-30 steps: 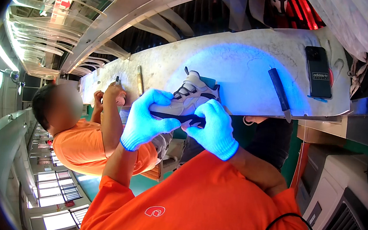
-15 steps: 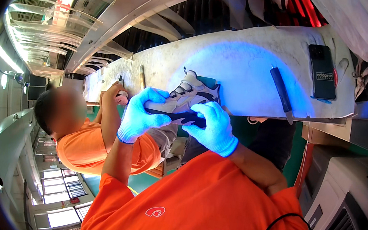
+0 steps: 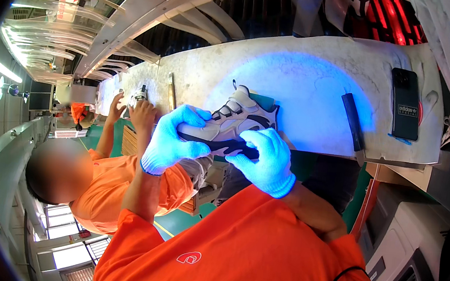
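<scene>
A grey and white sneaker [image 3: 233, 120] with dark laces and a dark-patterned sole edge is held up at the table's front edge. My left hand [image 3: 173, 139], in a knitted glove lit blue, is closed round the toe end, thumb on the sole side. With its fingers bent, my gloved right hand [image 3: 267, 162] grips the sole edge toward the heel. Something green shows in the shoe's opening. The underside of the sole is mostly hidden. To the right, a dark-handled tool [image 3: 352, 121] with a metal tip lies on the table.
The pale worktable [image 3: 318, 84] carries a bright blue light patch. A black phone [image 3: 404, 104] lies at the right, and a slim tool [image 3: 172, 92] lies left of the sneaker. Close on my left sits a co-worker in an orange shirt [image 3: 116, 184], hands [image 3: 142, 115] by another shoe [image 3: 139, 95].
My view has shifted slightly. Both hands keep their hold on the sneaker, with little change in its pose. The co-worker's hands have moved apart, one now raised beside the other shoe.
</scene>
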`<state>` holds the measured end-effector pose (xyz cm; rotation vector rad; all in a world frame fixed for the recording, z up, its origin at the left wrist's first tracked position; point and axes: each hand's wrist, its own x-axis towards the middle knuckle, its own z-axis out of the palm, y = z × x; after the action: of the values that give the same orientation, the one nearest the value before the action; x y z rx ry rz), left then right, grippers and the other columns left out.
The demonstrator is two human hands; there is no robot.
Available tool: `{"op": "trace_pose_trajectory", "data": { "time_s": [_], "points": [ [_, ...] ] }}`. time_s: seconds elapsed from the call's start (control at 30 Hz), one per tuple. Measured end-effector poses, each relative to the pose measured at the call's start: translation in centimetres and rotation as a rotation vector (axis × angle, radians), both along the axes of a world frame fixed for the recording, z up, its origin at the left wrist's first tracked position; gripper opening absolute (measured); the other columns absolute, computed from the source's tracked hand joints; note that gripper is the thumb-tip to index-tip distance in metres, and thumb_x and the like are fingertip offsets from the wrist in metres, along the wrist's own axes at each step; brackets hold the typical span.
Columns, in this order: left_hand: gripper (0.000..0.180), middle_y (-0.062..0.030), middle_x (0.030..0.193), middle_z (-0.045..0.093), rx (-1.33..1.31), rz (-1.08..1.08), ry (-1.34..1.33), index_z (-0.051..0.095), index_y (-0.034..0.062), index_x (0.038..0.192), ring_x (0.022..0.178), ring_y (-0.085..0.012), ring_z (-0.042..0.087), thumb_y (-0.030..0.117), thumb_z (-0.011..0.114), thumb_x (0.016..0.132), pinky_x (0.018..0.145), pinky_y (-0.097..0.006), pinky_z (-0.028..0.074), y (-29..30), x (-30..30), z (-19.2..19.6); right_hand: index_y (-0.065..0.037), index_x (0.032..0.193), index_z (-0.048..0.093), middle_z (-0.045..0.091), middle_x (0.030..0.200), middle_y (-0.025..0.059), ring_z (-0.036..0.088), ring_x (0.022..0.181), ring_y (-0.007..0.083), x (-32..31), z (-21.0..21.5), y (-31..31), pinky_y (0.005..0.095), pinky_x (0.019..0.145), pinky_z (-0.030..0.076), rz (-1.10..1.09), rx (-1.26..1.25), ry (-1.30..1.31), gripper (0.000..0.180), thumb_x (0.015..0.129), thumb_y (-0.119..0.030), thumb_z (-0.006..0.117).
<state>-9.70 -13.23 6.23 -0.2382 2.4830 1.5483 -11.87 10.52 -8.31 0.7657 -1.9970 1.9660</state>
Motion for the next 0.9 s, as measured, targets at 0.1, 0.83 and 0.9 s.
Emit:
{"op": "trace_pose_trajectory", "data": {
  "time_s": [0.1,0.83,0.9],
  "points": [
    [0.054,-0.0141,0.129,0.074,0.024,-0.005,0.007,0.071,0.0007,0.109,0.134,-0.0279,0.068,0.011,0.104,0.068,0.117,-0.042,0.05,-0.5,0.1,-0.4,-0.008,0.126,0.069,0.072,0.114,0.0117,0.072,0.102,0.034,-0.3,0.1,0.0,0.0475,0.084,0.06,0.056,0.025,-0.025,0.06,0.077,-0.021,0.101],
    [0.081,-0.0238,0.115,0.082,-0.834,-0.342,-0.572,0.08,0.0032,0.136,0.103,-0.0324,0.081,0.069,0.084,0.088,0.095,-0.043,0.06,2.9,-6.3,1.0,-0.011,0.123,0.068,0.073,0.111,0.0111,0.074,0.106,0.0351,-1.3,1.5,-1.9,0.0516,0.088,0.06,0.147,0.266,-0.116,0.054,0.079,-0.027,0.095],
    [0.079,-0.0236,0.11,0.082,-0.856,-0.338,-0.523,0.082,0.0029,0.128,0.095,-0.0335,0.081,0.071,0.082,0.089,0.09,-0.043,0.06,2.1,-6.3,0.3,-0.012,0.123,0.068,0.073,0.112,0.0115,0.074,0.108,0.0356,-0.9,1.6,-2.2,0.0518,0.09,0.061,0.118,0.27,-0.11,0.053,0.08,-0.028,0.094]
  ]
}}
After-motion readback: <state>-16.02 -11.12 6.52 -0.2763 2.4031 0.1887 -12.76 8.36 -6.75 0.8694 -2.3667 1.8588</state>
